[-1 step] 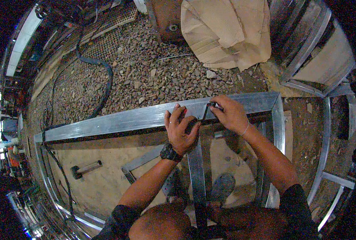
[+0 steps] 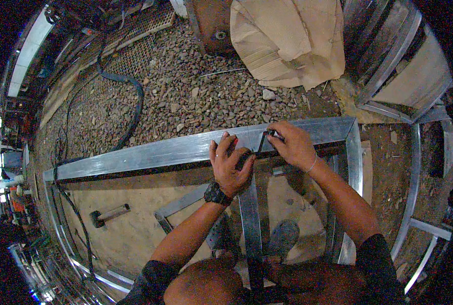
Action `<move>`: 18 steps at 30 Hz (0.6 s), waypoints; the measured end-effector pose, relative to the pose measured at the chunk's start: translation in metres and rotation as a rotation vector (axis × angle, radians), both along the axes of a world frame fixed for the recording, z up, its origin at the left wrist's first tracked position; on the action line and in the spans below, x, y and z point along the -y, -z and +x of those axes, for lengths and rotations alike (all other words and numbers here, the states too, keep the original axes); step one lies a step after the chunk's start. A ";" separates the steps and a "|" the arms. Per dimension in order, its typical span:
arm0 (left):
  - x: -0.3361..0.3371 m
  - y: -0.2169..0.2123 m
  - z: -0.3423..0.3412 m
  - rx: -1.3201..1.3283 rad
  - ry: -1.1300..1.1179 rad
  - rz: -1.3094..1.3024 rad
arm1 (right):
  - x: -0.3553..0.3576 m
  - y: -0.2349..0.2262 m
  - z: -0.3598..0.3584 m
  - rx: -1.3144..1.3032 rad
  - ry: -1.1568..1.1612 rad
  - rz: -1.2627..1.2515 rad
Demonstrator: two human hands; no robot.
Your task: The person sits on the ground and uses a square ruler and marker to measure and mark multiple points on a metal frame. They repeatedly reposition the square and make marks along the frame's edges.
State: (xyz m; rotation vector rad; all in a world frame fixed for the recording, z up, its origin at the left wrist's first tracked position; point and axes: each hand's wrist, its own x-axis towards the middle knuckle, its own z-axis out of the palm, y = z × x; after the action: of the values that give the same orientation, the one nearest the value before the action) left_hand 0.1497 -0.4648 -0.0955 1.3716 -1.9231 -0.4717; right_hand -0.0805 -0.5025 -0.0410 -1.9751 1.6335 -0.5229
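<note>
My left hand (image 2: 231,165), a dark watch (image 2: 216,194) on its wrist, curls over a long silvery metal tube (image 2: 160,150). Its fingers close round a dark object with a red part (image 2: 234,142), mostly hidden by them. To its right, my right hand (image 2: 293,147) pinches a small black piece (image 2: 273,133) at the tube's top face. A thin dark bar (image 2: 262,142) slants across that face between both hands; whether it joins either held thing I cannot tell. A fainter line crosses the tube beside it. Below the hands, a crossbar (image 2: 250,213) meets the tube.
The tube forms the far side of a large metal frame (image 2: 355,168). Inside lie a hammer-like tool (image 2: 107,214) and a smaller angled metal piece (image 2: 183,203). A black cable (image 2: 86,239) crosses the left end. Gravel (image 2: 196,104), crumpled cardboard (image 2: 292,46) and more frames (image 2: 414,188) lie around.
</note>
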 end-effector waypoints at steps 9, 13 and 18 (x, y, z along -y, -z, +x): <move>0.007 0.002 -0.001 -0.003 0.017 -0.043 | 0.005 0.004 -0.002 0.008 0.000 -0.074; 0.006 0.001 -0.003 -0.012 0.008 -0.038 | 0.004 0.003 -0.002 -0.002 -0.005 -0.069; 0.006 0.002 -0.002 -0.014 -0.003 -0.039 | 0.004 0.003 -0.001 0.008 -0.002 -0.060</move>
State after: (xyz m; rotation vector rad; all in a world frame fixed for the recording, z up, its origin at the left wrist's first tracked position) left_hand 0.1481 -0.4705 -0.0973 1.3429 -1.9096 -0.4394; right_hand -0.0816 -0.5067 -0.0443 -2.0145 1.6278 -0.5845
